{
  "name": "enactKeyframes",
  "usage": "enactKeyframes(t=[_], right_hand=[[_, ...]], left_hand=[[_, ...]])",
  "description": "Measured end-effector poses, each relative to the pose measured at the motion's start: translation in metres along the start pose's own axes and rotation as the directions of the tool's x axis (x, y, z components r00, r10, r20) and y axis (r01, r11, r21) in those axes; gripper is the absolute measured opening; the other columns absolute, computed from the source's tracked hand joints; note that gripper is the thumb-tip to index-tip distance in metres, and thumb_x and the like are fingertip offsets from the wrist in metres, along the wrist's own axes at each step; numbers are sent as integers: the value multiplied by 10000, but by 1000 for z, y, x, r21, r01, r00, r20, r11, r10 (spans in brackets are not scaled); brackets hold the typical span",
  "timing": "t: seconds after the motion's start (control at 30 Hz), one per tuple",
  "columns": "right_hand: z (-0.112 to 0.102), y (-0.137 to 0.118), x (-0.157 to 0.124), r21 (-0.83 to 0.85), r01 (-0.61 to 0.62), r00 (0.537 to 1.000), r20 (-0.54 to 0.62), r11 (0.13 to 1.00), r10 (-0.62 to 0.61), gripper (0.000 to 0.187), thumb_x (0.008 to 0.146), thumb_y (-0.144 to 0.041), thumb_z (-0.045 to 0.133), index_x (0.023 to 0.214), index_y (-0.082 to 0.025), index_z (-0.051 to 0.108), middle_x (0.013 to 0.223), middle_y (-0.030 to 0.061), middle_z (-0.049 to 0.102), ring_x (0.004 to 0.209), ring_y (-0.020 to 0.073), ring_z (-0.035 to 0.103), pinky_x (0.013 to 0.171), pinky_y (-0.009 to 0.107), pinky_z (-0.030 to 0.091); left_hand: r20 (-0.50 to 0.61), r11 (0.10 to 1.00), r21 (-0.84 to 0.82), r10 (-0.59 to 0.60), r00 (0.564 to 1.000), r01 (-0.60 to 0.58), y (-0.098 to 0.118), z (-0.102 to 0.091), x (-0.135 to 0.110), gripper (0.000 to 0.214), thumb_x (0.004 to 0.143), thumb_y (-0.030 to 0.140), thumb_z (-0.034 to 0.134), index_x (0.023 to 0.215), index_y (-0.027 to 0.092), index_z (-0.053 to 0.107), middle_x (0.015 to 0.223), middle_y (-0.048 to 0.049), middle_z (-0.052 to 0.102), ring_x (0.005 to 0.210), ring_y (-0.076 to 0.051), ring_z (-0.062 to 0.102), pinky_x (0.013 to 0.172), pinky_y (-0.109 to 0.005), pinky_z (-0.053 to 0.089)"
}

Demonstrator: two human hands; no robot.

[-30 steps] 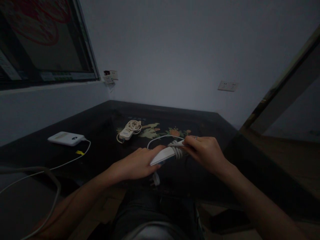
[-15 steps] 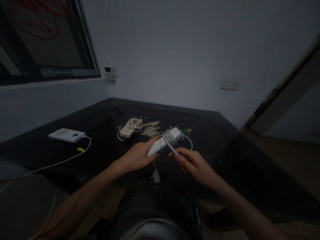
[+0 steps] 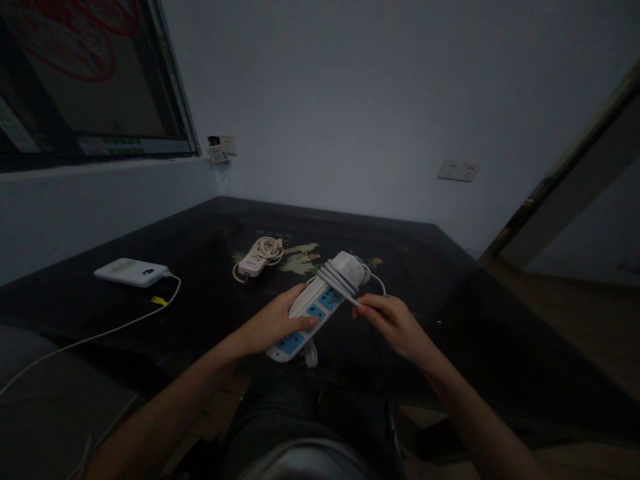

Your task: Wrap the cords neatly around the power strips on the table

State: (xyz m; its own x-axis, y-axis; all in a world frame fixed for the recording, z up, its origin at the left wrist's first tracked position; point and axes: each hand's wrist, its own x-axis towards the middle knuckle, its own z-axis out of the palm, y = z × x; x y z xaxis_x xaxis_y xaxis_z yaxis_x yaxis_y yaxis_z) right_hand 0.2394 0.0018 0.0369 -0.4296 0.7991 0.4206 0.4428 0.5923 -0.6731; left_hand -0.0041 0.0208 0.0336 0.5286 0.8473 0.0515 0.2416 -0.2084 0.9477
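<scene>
A white power strip (image 3: 300, 341) with blue socket faces is tilted in front of me, its far end up and to the right. My left hand (image 3: 277, 320) grips its middle, thumb across the sockets. Several turns of its white cord (image 3: 340, 279) wrap round the far end. My right hand (image 3: 393, 323) pinches the cord just right of the strip and holds it taut. A loop of cord curves beyond the strip's far end. Below the strip, partly hidden by it, hangs or lies a white plug (image 3: 311, 355); I cannot tell which.
On the dark table (image 3: 200, 227) lies another power strip (image 3: 251, 264) with a coiled beige cord. A white power bank-like device (image 3: 131, 272) with a cable sits at the left, near a yellow scrap (image 3: 159, 301). Wall sockets (image 3: 459, 171) are behind the table.
The power strip has turned, so its blue socket faces now show. My left thumb has come onto the sockets. My right hand still pinches the cord and has shifted slightly right.
</scene>
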Motion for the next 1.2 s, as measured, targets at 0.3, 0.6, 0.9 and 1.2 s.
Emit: enactKeyframes(t=[0.3,0.6,0.9,1.2], right_hand=[[36,0,9,-93,-21,929,-369,995,-15,222,895,-317,524,785,-171,649,703,31,656,632,154,580,582,244,397],[28,19,15,526,-48,997,-28,849,74,530,847,-625,484,612,-157,572,521,-35,401,450,78,308,427,220,200],[8,4,10,780,-200,959,280,594,-45,360,877,-492,554,833,-137,600,657,-19,454,613,121,552,571,250,464],[-6,-28,22,833,32,993,38,552,-116,279,859,-406,614,729,-168,552,609,-43,442,427,58,419,366,163,305]], left_hand=[[91,794,-596,-84,992,122,-5,18,-8,443,792,353,643,1138,163,442,815,-71,657,578,-167,633,506,-276,522],[219,558,-819,85,972,136,0,18,-19,280,829,320,583,1016,149,463,758,-71,639,529,-146,615,463,-236,504],[264,499,-853,153,952,156,21,12,-23,283,809,314,606,1005,147,491,742,-58,629,505,-124,597,447,-215,495],[267,544,-834,241,933,98,62,-1,-25,284,792,314,602,988,124,526,727,-52,615,502,-121,583,439,-208,476]])
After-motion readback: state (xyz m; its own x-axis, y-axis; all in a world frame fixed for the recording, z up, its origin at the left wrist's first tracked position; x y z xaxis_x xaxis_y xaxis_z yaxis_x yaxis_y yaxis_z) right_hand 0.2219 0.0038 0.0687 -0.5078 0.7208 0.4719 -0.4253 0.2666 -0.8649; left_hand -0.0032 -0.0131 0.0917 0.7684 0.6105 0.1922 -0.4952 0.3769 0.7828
